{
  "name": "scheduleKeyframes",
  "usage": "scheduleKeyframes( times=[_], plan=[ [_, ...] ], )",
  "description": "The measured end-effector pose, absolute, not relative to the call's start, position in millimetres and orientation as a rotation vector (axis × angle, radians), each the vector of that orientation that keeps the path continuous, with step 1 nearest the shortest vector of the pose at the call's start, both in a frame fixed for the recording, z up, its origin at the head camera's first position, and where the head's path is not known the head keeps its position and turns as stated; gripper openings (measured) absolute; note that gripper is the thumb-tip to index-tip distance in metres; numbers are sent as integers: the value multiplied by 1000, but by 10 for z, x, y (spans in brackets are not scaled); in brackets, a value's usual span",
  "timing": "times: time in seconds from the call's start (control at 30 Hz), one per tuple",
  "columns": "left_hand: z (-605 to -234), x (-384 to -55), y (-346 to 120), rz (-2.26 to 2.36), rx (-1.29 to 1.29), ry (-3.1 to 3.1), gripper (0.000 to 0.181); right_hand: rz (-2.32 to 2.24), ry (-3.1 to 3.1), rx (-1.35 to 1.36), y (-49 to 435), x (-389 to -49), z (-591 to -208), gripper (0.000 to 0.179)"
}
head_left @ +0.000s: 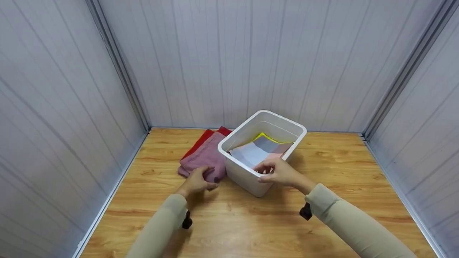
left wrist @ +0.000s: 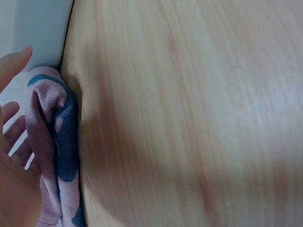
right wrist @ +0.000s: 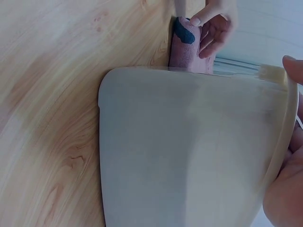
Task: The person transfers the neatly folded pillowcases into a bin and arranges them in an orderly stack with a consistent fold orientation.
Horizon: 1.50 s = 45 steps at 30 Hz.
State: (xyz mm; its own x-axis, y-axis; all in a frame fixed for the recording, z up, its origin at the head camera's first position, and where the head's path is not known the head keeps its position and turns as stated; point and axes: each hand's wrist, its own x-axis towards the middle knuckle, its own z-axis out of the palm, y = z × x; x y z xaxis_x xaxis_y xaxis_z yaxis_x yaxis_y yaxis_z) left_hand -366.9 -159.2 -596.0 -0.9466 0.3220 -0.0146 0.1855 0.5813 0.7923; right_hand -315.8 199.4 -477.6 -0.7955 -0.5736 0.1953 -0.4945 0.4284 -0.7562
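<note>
A folded pink knitted cloth (head_left: 202,157) with dark blue patches, seen on its edge (left wrist: 66,137) in the left wrist view, lies against the left side of a white plastic bin (head_left: 247,182). My left hand (head_left: 197,182) rests at the cloth's near end, fingers loosely spread over it and thumb apart. My right hand (head_left: 281,173) grips the bin's near rim, thumb outside and fingers inside; in the right wrist view the rim (right wrist: 284,142) runs between them. Inside the bin lies a folded cloth (head_left: 254,152) in pale blue, grey and pink, with a yellow edge behind it.
Under the pink cloth, a red cloth (head_left: 200,141) shows at the back left. Everything stands on a wood-grain table (head_left: 229,225). Pale panel walls (head_left: 229,64) enclose the back and both sides, close behind the bin.
</note>
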Motion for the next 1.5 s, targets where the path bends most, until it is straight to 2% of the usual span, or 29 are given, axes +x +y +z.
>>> scheduleKeyframes(
  times=[0.37, 0.53, 0.97, 1.3, 1.37, 1.5],
  plan=[
    [-6042, -3704, -1703, 1038, 586, 2734, 90, -1303, 2598, -947, 1978, -3153, -4768, 29],
    [-6058, -3707, -1698, 1076, 647, 2740, 87, -1309, 2589, -944, 1978, -3145, -4781, 30],
    [-6167, -3712, -1626, 1138, 596, 2823, 72, -1328, 2589, -946, 1983, -3135, -4779, 29],
    [-6132, -3725, -1647, 1181, 577, 2859, 48, -1333, 2600, -939, 1990, -3136, -4786, 28],
    [-6263, -3823, -1716, 1203, 697, 2872, 39, -1333, 2601, -942, 1988, -3131, -4780, 29],
    [-6229, -3812, -1750, 1214, 759, 2866, 22, -1334, 2604, -943, 1981, -3126, -4777, 29]
  ],
)
